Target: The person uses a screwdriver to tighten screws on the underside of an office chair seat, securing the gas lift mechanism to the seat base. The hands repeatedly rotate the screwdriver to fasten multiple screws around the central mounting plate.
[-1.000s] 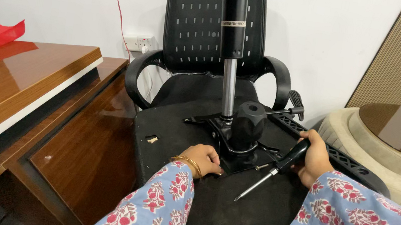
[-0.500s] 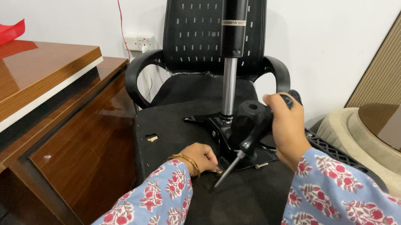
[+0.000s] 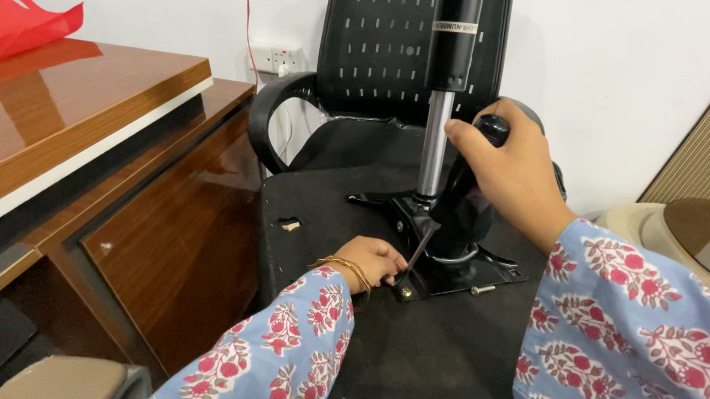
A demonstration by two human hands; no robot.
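My right hand [image 3: 510, 168] is clenched around the black handle of a screwdriver [image 3: 453, 197], which I hold steeply tilted, handle up near the chrome gas-lift column [image 3: 435, 142] and metal shaft running down and to the left. Its tip meets a screw [image 3: 404, 292] at the near-left corner of the black metal mounting plate [image 3: 453, 278]. My left hand [image 3: 370, 262] rests on the upturned chair seat [image 3: 343, 225] just beside that corner, fingers curled and pinching at the screw next to the shaft; how firmly they grip I cannot tell. A gold bangle [image 3: 345, 268] sits on that wrist, and both arms wear blue sleeves with a red floral print. The plate lies flat near the middle of the seat's underside, with the column rising upright from it. A loose bolt [image 3: 482, 289] lies on the plate's near-right edge, apart from both hands. A small torn hole [image 3: 289, 223] shows toward the left edge of the seat. Behind the seat stands the chair's black perforated backrest [image 3: 378, 37] with a curved armrest [image 3: 273, 119]. To the left is a glossy wooden desk [image 3: 71, 114] with a red bag [image 3: 10, 18] on its far end, and a wall socket [image 3: 278, 59] is behind it.
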